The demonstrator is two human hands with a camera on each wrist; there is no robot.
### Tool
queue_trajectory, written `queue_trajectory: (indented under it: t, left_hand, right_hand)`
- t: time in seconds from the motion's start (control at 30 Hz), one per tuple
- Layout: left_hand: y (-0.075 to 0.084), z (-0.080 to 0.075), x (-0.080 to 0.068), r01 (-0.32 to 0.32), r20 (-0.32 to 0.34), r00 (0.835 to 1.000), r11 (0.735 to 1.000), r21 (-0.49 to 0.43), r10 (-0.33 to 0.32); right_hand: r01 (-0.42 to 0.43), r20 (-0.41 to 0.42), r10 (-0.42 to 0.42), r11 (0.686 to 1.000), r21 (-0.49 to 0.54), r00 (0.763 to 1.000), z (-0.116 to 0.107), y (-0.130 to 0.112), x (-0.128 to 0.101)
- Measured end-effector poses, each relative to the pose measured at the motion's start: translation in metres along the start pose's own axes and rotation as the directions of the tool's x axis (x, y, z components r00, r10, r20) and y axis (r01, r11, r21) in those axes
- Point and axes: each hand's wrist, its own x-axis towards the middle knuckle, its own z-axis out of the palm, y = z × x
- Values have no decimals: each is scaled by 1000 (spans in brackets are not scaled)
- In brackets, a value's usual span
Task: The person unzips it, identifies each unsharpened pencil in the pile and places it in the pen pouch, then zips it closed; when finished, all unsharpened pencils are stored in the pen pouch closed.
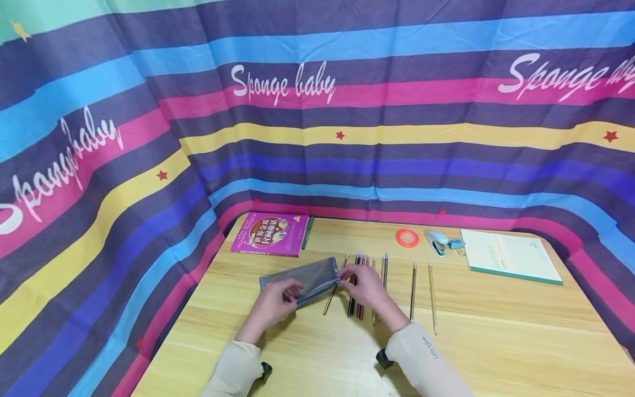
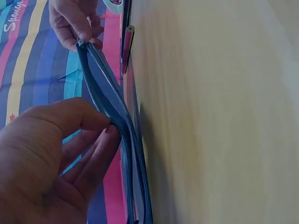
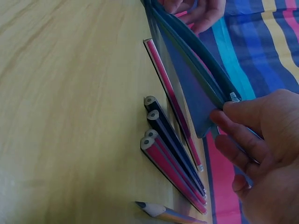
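Note:
A flat grey-blue zip pencil case [image 1: 310,275] lies on the wooden table [image 1: 496,336], held at both ends. My left hand [image 1: 292,293] pinches the case's upper edge [image 2: 114,105] between thumb and fingers at its left end. At the right end my right hand [image 1: 344,274] pinches the corner by the zip pull [image 3: 232,97]. The mouth of the case [image 3: 187,70] looks slightly parted. Several dark and pink pencils [image 3: 173,149] lie side by side on the table just under and beside the right hand [image 3: 243,135].
More pencils [image 1: 413,289] lie spread to the right of the case. At the back of the table are a magenta book [image 1: 270,234], an orange tape ring [image 1: 407,237], a small stapler [image 1: 437,242] and a pale green notebook [image 1: 511,256]. A striped cloth [image 1: 347,138] walls the table.

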Motion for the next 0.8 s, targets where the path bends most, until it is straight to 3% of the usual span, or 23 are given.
queue_trajectory:
  t: [0.53,0.8]
  left_hand:
    - [-1,0,4,72,32,997,997,-16,-71]
    - [2,-6,5,38,63,997,996,-85,-32]
  right_hand:
    - [-10,49,8,999,30,999,5,1,0]
    - [0,38,-2,999,53,999,1,2,-2]
